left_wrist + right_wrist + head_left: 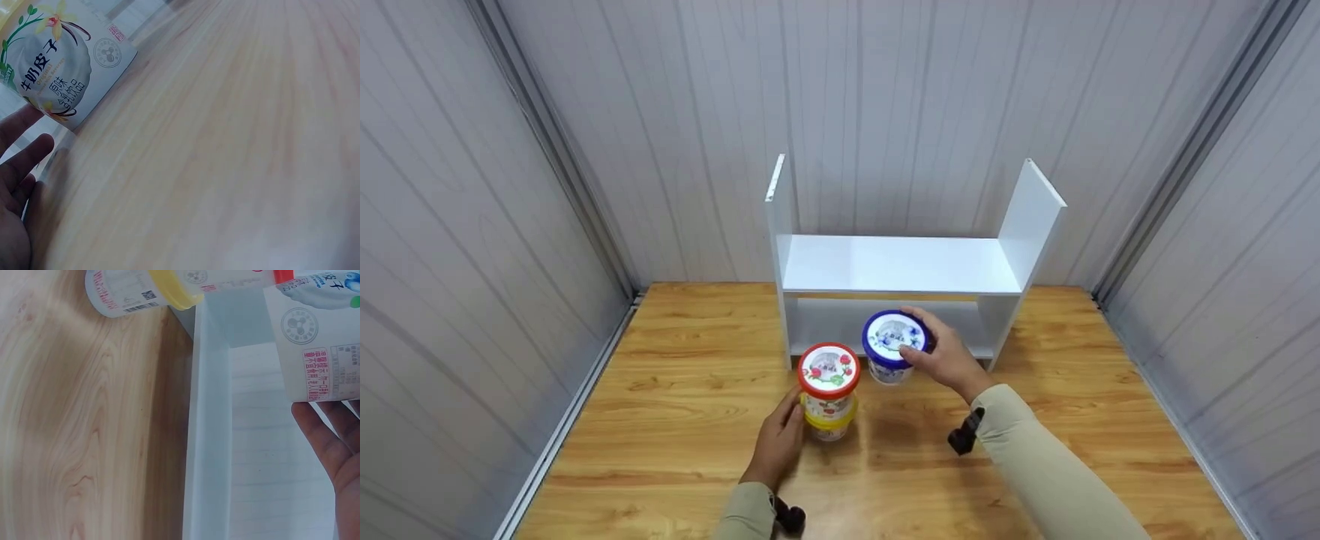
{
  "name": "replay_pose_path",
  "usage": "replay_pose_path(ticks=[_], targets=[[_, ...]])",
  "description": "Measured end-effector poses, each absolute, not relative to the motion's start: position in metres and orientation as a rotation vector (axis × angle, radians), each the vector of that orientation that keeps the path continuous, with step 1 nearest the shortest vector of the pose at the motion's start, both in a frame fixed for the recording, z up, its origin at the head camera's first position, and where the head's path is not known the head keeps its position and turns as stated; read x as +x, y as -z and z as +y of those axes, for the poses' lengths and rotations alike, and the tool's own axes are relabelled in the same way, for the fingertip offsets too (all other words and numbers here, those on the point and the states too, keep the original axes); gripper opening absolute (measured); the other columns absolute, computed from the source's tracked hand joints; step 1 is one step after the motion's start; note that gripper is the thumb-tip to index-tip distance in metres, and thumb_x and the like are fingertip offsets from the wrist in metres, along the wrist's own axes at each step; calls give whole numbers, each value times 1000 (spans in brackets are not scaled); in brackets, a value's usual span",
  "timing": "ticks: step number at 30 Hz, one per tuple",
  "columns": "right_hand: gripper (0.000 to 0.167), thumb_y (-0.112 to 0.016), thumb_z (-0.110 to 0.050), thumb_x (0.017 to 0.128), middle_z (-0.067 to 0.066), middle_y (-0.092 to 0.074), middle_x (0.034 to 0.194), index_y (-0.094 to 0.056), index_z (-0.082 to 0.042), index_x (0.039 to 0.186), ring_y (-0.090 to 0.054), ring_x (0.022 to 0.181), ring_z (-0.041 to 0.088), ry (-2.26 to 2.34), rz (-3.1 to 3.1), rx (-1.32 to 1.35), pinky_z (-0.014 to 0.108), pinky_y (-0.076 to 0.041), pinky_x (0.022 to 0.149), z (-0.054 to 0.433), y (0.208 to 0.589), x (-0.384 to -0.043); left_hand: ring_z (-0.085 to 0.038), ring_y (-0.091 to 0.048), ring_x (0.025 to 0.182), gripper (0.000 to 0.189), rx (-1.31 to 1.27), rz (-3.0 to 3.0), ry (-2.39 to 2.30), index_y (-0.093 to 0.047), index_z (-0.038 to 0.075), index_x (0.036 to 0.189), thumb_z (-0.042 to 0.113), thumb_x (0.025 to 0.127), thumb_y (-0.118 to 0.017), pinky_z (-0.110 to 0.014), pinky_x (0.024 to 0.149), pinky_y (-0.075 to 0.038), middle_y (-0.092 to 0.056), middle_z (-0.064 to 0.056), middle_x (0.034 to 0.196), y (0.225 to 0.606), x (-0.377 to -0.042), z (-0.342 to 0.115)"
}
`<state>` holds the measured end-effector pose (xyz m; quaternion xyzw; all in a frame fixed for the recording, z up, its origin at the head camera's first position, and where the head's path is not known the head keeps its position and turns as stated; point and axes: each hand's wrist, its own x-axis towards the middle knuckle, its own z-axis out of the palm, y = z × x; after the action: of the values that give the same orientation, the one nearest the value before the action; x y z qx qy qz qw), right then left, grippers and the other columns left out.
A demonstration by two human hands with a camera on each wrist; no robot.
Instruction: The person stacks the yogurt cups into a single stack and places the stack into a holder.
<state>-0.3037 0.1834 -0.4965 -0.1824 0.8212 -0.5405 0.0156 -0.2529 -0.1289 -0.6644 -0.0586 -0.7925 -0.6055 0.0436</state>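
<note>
My right hand (949, 364) grips a white printed cup with a blue lid (895, 337), thumb on the lid and fingers around its far side. This cup is in front of the shelf's lower compartment. To its left, a cup with a red lid (829, 370) is stacked on a cup with a yellow lid (830, 431). My left hand (778, 440) is at the stack's left side, its fingers touching it. In the left wrist view the fingers (25, 160) look extended beside the yellow-lidded cup (62, 67).
A white two-level shelf (896, 264) with upright side panels stands against the back wall. The right wrist view shows its lower compartment (275, 455) beside the wooden table (90, 439). Panelled walls (450, 225) enclose the table at left, right and back.
</note>
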Motion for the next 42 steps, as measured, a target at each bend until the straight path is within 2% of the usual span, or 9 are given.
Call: replay_pose_path(ticks=[12, 16, 23, 29, 34, 42], targets=[[74, -79, -39, 86, 11, -53, 145, -46, -29, 152, -53, 129, 33, 1685, 2564, -651, 52, -50, 103, 175, 484, -307, -31, -40, 144, 49, -184, -2433, 1828, -42, 24, 156, 40, 109, -41, -52, 118, -33, -47, -7, 154, 666, -254, -130], [74, -78, -36, 87, 11, -53, 144, -45, -28, 152, -54, 127, 33, 1693, 2554, -686, 52, -50, 102, 171, 481, -308, -30, -41, 143, 49, -176, -2438, 1825, -42, 24, 156, 40, 109, -42, -51, 117, -33, -48, -7, 154, 666, -254, -130], [72, -76, -30, 88, 16, -54, 141, -45, -22, 152, -55, 125, 35, 1728, 2518, -742, 50, -51, 101, 166, 476, -309, -33, -40, 144, 52, -204, -2413, 1821, -43, 14, 155, 37, 109, -44, -53, 117, -33, -48, -13, 153, 667, -255, -130], [74, -76, -35, 88, 15, -52, 145, -44, -21, 153, -53, 129, 34, 1708, 2552, -728, 52, -49, 104, 163, 470, -309, -33, -40, 144, 52, -205, -2407, 1821, -42, 12, 155, 36, 109, -44, -52, 118, -32, -46, -13, 154, 667, -256, -130], [73, -76, -37, 88, 11, -49, 146, -43, -25, 153, -51, 130, 33, 1711, 2521, -716, 51, -49, 105, 158, 468, -308, -33, -40, 144, 52, -216, -2390, 1827, -42, 11, 155, 35, 109, -45, -51, 118, -32, -46, -13, 154, 666, -255, -129], [71, -74, -30, 89, 13, -48, 146, -43, -23, 153, -51, 130, 34, 1752, 2435, -767, 52, -49, 104, 147, 466, -309, -33, -40, 144, 51, -204, -2414, 1802, -42, 13, 155, 34, 109, -44, -52, 118, -32, -46, -12, 154, 664, -254, -130]])
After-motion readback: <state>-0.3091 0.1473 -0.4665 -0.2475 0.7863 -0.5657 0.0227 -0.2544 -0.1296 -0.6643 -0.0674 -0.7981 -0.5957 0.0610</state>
